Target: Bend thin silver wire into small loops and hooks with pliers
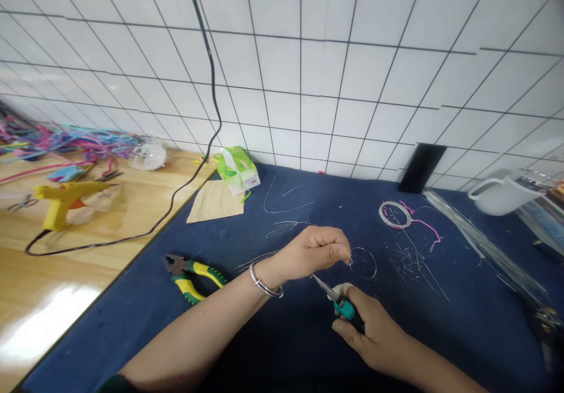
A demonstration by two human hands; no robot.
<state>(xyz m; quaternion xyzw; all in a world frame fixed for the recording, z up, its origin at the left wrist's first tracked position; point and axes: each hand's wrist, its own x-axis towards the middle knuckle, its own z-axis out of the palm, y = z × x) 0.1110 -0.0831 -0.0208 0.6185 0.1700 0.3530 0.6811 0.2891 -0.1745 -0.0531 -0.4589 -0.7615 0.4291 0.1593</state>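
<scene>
My left hand (pixel 311 252) pinches a thin round loop of silver wire (pixel 363 263) at its left edge, fingers closed tight on it. The loop hangs just above the dark blue cloth table cover (pixel 286 334), right in front of me. My right hand (pixel 374 334) is wrapped around small pliers with teal handles and a pointy metal nose (pixel 337 299), and the nose points up toward the pinch. I cannot tell if the nose is open or closed.

I think the wire loop is very light and bendy. It would lose its round shape if squeezed hard, so the best place to hold it is where the ends meet, by my fingertips. It looks smooth and a bit slippery.

Around it lie loose bits of shiny wire (pixel 414 264), thin and straight. Bigger pliers with yellow and green handles (pixel 194 274) rest near my left wrist. A ring with pink string (pixel 395 214) sits farther back. On the smooth wooden table are a yellow glue gun (pixel 66 196) and a green and white packet (pixel 237 168).
</scene>
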